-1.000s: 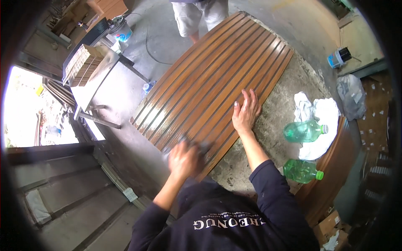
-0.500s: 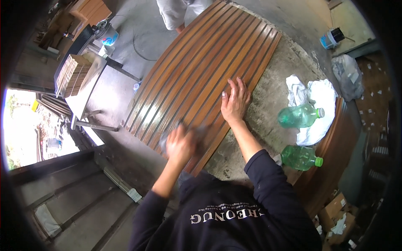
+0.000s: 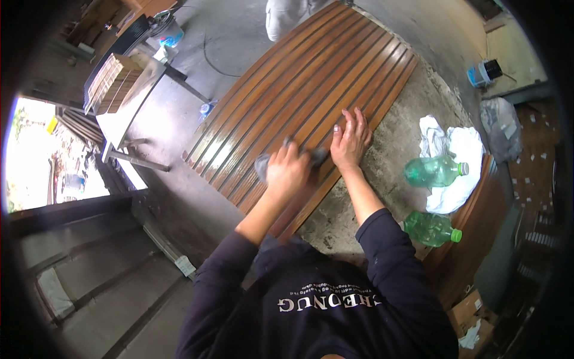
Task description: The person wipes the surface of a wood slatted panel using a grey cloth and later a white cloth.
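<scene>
A long slatted wooden panel [image 3: 293, 90], glossy brown with dark grooves, stretches away from me. My left hand [image 3: 287, 172] is closed over a crumpled grey cloth [image 3: 261, 166] and presses it onto the near part of the panel; the hand is slightly blurred. My right hand [image 3: 350, 143] rests on the panel close to its right edge, fingers stretched out, with nothing in it.
At the right, a green plastic bottle [image 3: 431, 172] lies on a white cloth [image 3: 463, 146], with a second green bottle [image 3: 431, 228] nearer me. On the left stands a table [image 3: 140, 113] bearing stacked wood strips [image 3: 113, 84]. Someone's light trousers [image 3: 284, 18] show beyond the panel.
My left hand and the grey cloth have moved forward and to the right over the panel. My right hand stays at the same place on the wood, while the whole view has shifted slightly.
</scene>
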### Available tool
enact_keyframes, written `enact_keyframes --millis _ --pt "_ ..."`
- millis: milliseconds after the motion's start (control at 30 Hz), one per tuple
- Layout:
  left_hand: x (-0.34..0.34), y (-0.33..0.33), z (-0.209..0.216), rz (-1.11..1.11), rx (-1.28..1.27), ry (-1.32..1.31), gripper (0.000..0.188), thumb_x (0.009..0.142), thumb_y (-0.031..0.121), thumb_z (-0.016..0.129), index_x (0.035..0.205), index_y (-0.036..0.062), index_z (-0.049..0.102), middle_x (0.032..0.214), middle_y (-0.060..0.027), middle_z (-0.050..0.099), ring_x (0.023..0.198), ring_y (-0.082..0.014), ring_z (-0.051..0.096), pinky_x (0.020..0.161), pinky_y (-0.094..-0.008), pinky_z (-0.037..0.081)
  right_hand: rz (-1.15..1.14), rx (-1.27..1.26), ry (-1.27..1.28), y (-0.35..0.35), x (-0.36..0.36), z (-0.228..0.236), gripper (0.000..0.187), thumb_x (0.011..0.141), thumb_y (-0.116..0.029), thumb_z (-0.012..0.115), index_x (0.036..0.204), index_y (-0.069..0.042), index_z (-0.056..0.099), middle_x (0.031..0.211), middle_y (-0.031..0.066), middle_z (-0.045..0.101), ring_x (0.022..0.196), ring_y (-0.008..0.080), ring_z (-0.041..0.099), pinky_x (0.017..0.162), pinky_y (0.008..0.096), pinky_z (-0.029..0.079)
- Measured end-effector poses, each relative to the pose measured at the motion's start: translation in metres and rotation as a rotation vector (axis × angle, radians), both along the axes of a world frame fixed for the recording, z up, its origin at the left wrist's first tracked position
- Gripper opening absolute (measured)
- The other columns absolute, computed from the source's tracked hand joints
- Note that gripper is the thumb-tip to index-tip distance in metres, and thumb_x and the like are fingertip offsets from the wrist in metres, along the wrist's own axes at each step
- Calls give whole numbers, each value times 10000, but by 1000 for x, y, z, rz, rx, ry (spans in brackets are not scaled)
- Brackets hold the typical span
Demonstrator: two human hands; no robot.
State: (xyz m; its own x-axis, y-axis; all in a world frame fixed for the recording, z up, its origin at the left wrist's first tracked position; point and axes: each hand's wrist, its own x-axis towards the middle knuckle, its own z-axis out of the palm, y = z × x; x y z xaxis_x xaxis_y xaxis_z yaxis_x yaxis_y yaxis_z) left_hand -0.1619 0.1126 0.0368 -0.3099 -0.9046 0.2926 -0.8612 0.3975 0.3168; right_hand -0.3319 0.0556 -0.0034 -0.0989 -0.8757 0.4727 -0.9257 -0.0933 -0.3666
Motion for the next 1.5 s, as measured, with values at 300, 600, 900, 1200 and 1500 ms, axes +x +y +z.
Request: enact_keyframes --millis 300,600,900,1200,1500 --pt "107 149 46 365 358 -25 308 603 144 712 909 133 683 840 -114 540 791 -304 555 676 -403 455 -33 9 65 -1 -4 1 399 873 -254 516 1251 -156 437 1335 123 353 1259 336 327 1011 548 252" --pt "109 67 -11 181 88 -51 289 709 203 656 996 177 657 971 -129 528 865 -303 540 714 -418 444 5 29 56 -2 -1 3 410 886 -276 489 1268 -140 430 1363 119 354 1273 330 324 1022 555 230" --pt "112 96 23 250 145 -93 216 683 202 668 885 127 658 878 -106 528 764 -264 537 637 -381 423 -3 22 82 2 1 7 389 900 -313 461 1249 -143 440 1352 112 362 1270 307 337 1016 539 254" --pt "25 -59 -2 86 75 -40 142 779 231 566 858 122 610 929 -141 528 846 -302 563 707 -415 470 20 39 64 -4 10 2 377 883 -285 496 1231 -147 448 1351 104 348 1266 309 335 1012 538 259" --pt "80 57 13 256 191 -74 326 633 200 705 937 113 627 864 -111 515 802 -288 560 658 -396 464 4 63 62 1 -2 10 381 923 -348 422 1251 -154 435 1356 128 329 1272 342 310 1015 543 248"
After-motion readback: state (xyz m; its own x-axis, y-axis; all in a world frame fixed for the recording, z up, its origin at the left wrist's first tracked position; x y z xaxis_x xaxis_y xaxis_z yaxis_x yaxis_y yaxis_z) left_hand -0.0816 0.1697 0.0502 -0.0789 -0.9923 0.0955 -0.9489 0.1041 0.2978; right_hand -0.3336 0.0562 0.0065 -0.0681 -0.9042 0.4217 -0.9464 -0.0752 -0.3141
